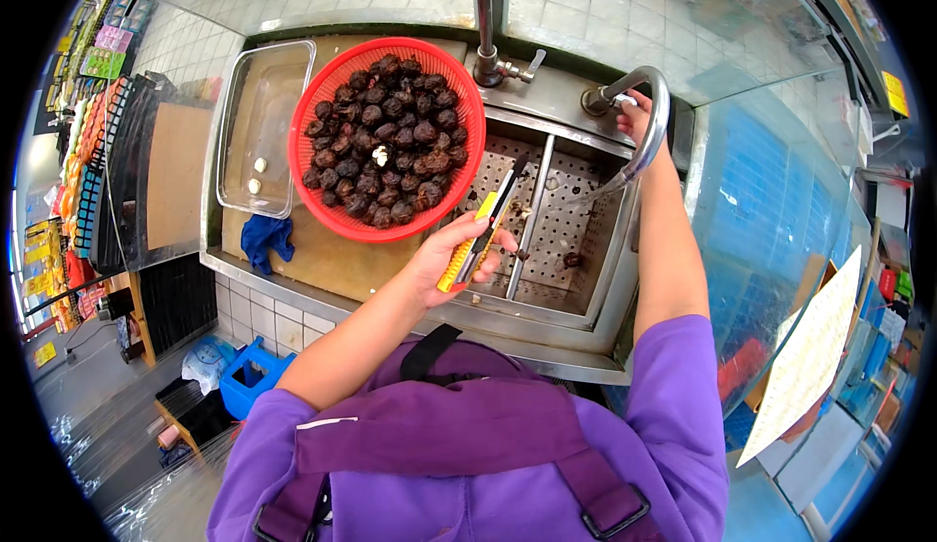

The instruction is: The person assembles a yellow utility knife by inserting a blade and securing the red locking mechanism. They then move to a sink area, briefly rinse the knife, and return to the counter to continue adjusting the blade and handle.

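Observation:
My left hand [459, 254] is closed round a yellow-and-black utility knife [478, 238], held slantwise over the sink's near left edge. My right hand [636, 118] reaches to the back right, fingers closed on the small tap handle [625, 101] at the base of the curved faucet [664, 113]. Water comes from its spout into the right basin. A red basket [301, 137] heaped with dark, round fruits that look like mangosteens [369, 142] stands left of the sink. One white, opened piece [381, 156] lies on top.
A clear plastic tray [229, 142] with white pieces [258, 164] stands left of the basket, a blue cloth [265, 240] before it. Dark scraps [572, 260] lie in the perforated sink [547, 288]. Glass panels [761, 181] rise behind and right; another tap [503, 69] stands at the back.

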`<state>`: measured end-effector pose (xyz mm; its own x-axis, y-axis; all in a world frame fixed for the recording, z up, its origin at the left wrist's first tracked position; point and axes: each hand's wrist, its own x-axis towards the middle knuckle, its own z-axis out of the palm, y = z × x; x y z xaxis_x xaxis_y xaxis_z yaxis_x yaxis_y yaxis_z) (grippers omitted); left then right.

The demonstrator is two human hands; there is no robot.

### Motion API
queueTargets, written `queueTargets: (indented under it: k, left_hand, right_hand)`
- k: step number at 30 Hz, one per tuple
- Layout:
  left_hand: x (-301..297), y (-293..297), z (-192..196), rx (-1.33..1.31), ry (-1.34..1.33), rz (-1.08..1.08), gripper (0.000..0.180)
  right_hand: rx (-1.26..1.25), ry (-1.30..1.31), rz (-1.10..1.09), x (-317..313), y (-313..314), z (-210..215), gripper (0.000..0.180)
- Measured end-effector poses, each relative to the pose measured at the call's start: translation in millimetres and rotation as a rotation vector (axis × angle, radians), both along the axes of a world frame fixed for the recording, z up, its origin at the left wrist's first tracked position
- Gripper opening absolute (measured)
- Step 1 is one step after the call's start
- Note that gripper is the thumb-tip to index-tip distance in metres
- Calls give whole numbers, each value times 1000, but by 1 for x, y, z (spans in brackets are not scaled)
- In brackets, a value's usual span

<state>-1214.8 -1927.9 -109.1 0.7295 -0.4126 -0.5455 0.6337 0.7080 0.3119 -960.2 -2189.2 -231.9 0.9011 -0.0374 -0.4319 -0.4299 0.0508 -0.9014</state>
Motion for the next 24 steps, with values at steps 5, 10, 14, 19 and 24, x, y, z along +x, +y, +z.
queueTargets:
  k: [5,10,14,19,24]
  left_hand:
    - [-1,1,4,-80,-11,47,42]
    - [-3,-1,16,140,-86,60,40]
    - [-11,2,25,256,-146,107,37]
    - [-24,10,35,348,-228,120,32]
    - [-41,21,31,426,-320,65,30]
  right_hand:
    - [-259,120,10,15,0,2,26]
    - [-94,142,-165,-1,8,8,25]
    - [195,81,-328,-89,39,15,24]
    - [437,179,85,-246,97,95,24]
    - [429,109,265,-291,130,140,30]
